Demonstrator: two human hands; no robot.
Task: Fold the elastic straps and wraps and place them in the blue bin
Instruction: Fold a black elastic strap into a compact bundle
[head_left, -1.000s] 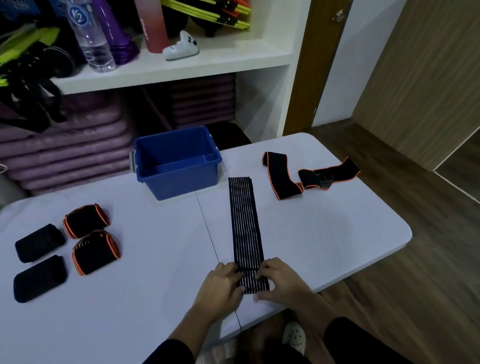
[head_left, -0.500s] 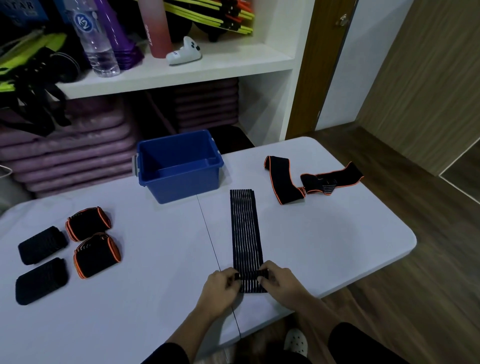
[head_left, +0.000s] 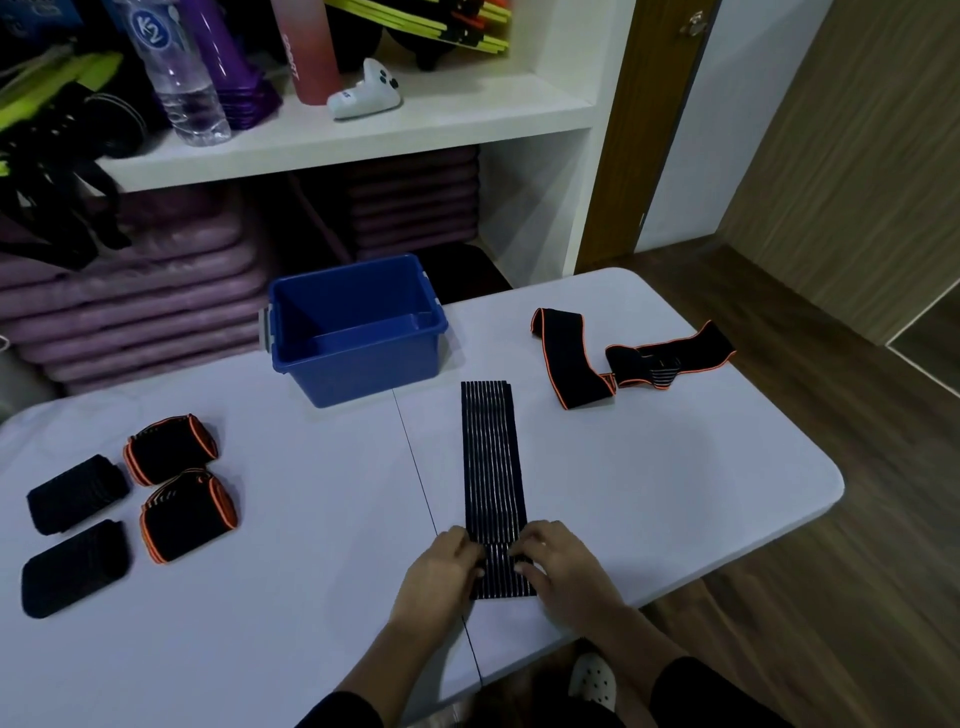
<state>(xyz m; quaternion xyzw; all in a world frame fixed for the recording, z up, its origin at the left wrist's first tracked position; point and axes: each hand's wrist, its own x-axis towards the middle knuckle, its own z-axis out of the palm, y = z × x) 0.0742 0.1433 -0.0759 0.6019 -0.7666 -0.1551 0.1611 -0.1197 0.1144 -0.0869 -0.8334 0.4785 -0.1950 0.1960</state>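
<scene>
A long black striped elastic wrap (head_left: 490, 457) lies flat on the white table (head_left: 311, 519), running away from me toward the blue bin (head_left: 358, 358), which holds nothing. My left hand (head_left: 441, 571) and my right hand (head_left: 558, 564) pinch the wrap's near end from either side, where a short fold is turned over. A black strap with orange edging (head_left: 571, 358) lies unfolded at the far right, joined to a second crumpled piece (head_left: 667, 358). Two folded orange-edged wraps (head_left: 171, 449) (head_left: 189, 519) and two folded black wraps (head_left: 78, 491) (head_left: 72, 566) sit at the left.
Behind the table a white shelf (head_left: 363, 140) carries bottles and a white controller, with stacked purple mats (head_left: 156, 291) below. The table's rounded right edge (head_left: 826, 483) drops to a wooden floor. A seam (head_left: 415, 467) runs down the tabletop's middle.
Both hands have turned the wrap's near end over and crept a little farther up the wrap. The rest of the wrap has stayed flat.
</scene>
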